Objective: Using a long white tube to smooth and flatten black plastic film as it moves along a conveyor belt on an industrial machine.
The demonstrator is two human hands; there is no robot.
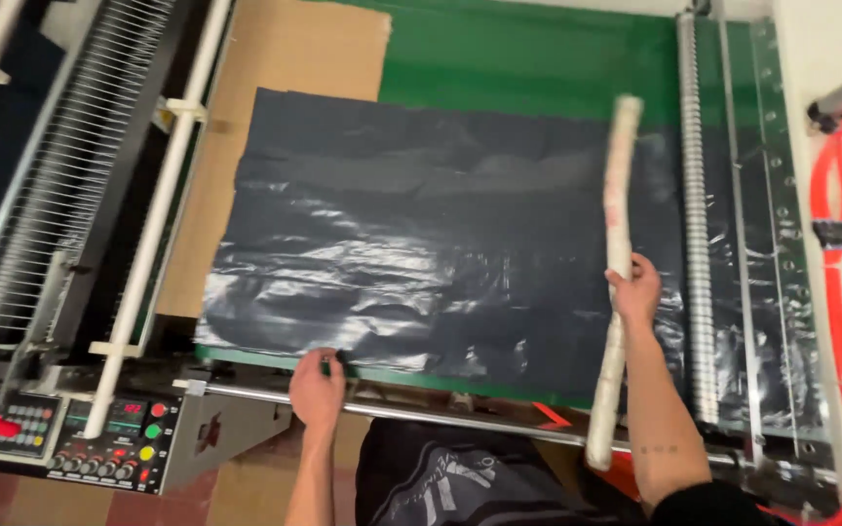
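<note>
Plastic sheeting [440,234], dark grey and glossy, lies spread flat over the green tabletop [538,58] of a bag-making machine, its near edge along the steel rail [421,414] in front of me. My left hand [318,390] pinches that near edge, thumb and fingertips closed on the film close to its left corner. My right hand [635,290] is wrapped around a long, pale stick [616,263], gripping it a little below its middle and holding it over the right part of the sheet, beside the ribbed roller [699,224]. A brown cardboard panel [294,49] sits under the sheet's far left side, and a control panel [114,443] with coloured buttons is at lower left. The film looks thin, limp and slippery, likely to wrinkle and slide; an edge or corner seems the surest place to take it. The stick appears stiff and light enough for one hand.
</note>
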